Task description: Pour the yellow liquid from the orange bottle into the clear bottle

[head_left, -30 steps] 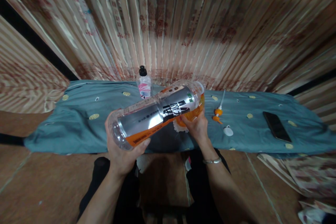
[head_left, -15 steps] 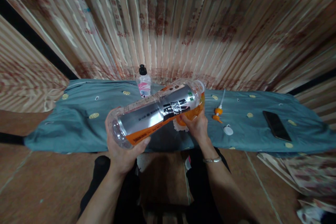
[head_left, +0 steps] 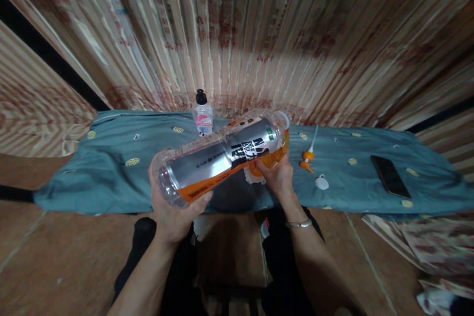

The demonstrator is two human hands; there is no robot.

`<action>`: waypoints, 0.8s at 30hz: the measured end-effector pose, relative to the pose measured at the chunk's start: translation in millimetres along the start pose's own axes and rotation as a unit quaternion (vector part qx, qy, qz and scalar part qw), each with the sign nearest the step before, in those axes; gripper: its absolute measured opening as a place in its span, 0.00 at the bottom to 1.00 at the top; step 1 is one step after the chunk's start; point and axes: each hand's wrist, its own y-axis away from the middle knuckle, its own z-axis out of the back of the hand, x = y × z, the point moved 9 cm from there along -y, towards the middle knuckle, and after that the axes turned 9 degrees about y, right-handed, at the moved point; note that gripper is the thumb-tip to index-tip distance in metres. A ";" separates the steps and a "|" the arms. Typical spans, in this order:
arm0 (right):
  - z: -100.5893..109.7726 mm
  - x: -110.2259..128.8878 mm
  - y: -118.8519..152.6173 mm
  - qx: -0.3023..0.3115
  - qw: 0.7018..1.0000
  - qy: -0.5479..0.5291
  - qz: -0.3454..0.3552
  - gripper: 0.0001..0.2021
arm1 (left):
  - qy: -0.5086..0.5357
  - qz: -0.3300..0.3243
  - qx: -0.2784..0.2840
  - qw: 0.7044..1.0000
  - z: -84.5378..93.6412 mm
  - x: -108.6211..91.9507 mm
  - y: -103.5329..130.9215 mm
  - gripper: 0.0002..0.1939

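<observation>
Pump's (head_left: 308,156) off, 1 o'clock; my left hand (head_left: 171,217) clutches the tilted bottle (head_left: 200,165), not down yet, right hand (head_left: 280,177) gripping orange container (head_left: 280,152).

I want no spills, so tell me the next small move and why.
Perhaps nudge the orange container, gripped in the right hand, snugly against the neck of the silver-labelled bottle in the left hand: they overlap in view, but whether they touch is unclear.

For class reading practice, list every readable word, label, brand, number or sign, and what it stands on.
None can be read with certainty.
Silver-labelled bottle: large black characters, tilted and blurred; smaller print too small.
Pink-labelled bottle: print too small.
Curtain: character-like marks, too blurred.
</observation>
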 end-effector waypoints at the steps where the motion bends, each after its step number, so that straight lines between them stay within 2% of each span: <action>1: -0.3 -0.1 -0.2 0.002 1.000 0.001 -0.002 0.46 | 0.005 -0.002 -0.005 1.000 0.5 0.1 0.0 0.52; 7: -0.7 -0.4 -0.3 -0.002 1.000 0.007 -0.001 0.48 | 0.016 -0.010 -0.026 0.999 1.8 -2.7 -1.2 0.51; 12: -2.2 -1.6 -0.2 -0.005 1.000 0.021 0.006 0.48 | 0.013 -0.024 -0.019 0.999 1.5 -5.2 -1.6 0.48; 24: -0.6 -0.3 0.1 -0.012 1.000 0.010 0.008 0.46 | 0.024 -0.008 -0.019 1.000 2.1 2.2 -0.1 0.50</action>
